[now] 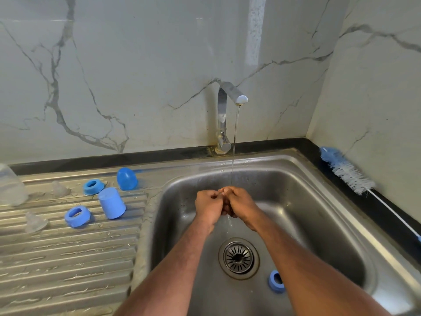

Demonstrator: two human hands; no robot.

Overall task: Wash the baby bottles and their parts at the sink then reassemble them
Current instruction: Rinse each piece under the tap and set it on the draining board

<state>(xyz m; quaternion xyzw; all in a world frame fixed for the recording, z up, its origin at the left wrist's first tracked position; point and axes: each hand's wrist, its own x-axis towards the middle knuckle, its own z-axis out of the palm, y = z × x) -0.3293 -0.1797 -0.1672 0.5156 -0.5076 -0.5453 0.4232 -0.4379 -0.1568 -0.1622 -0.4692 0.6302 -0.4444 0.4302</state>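
Note:
My left hand (pixel 209 205) and my right hand (pixel 241 204) are pressed together over the sink (pixel 319 201), under a thin stream from the tap (pixel 224 115). Their fingers are curled against each other, and whatever lies between them is hidden. One blue collar ring (pixel 276 282) lies in the basin near the drain (pixel 238 258). On the wet drainboard (pixel 68 258) lie two blue collar rings (pixel 93 187) (pixel 77 216), two blue caps (pixel 127 178) (pixel 112 202) and two clear teats (pixel 59 189) (pixel 35 222). A clear bottle (pixel 11 185) stands upside down at the far left.
A blue and white bottle brush (pixel 348 172) lies along the black counter edge to the right of the sink, its handle running toward me. Marble wall panels close off the back and the right side.

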